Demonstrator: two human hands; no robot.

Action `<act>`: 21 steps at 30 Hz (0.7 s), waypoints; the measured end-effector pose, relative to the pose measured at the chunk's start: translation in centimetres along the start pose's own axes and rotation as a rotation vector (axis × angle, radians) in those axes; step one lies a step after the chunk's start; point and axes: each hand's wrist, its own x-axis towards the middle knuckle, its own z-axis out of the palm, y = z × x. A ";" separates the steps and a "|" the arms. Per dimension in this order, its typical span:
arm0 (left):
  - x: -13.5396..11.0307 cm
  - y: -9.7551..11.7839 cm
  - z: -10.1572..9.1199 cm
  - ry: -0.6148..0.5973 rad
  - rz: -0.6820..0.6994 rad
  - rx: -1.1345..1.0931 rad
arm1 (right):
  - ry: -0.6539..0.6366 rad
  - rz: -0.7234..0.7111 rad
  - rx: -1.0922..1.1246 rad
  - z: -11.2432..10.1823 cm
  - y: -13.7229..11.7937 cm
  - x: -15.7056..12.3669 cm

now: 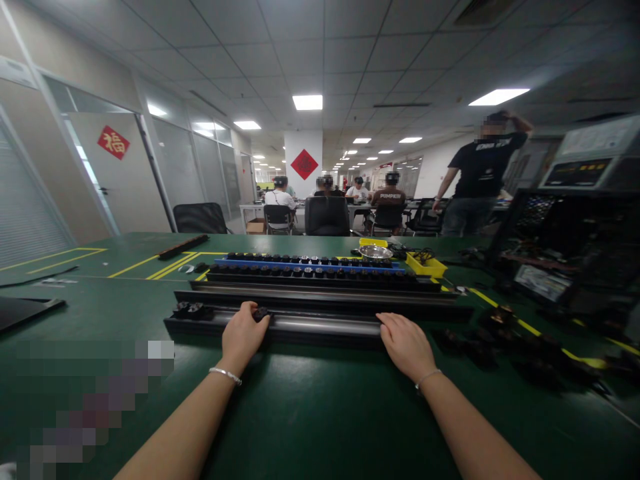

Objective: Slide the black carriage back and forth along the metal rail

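Observation:
A long black channel-shaped rail (320, 325) lies across the green table in front of me. My left hand (243, 335) is closed, its thumb and fingers pinching a small black socket-like module (261, 313) inside the rail. Left of that hand, a few similar black modules (189, 309) sit at the rail's left end. My right hand (407, 343) has its fingers over the rail's right part and grips it; the thumb is hidden. Just behind lies another black rail (320, 293) without visible modules.
Farther back, rows of black modules (305, 271) flank a blue strip (310, 265). Loose black parts (500, 347) are scattered at the right. A metal dish (375, 252) and a yellow bin (426, 265) stand behind. Open equipment (545, 247) borders the table's right side.

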 end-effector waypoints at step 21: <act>-0.4 0.4 0.1 -0.014 0.048 0.003 | 0.001 0.004 -0.015 -0.1 -0.1 -0.1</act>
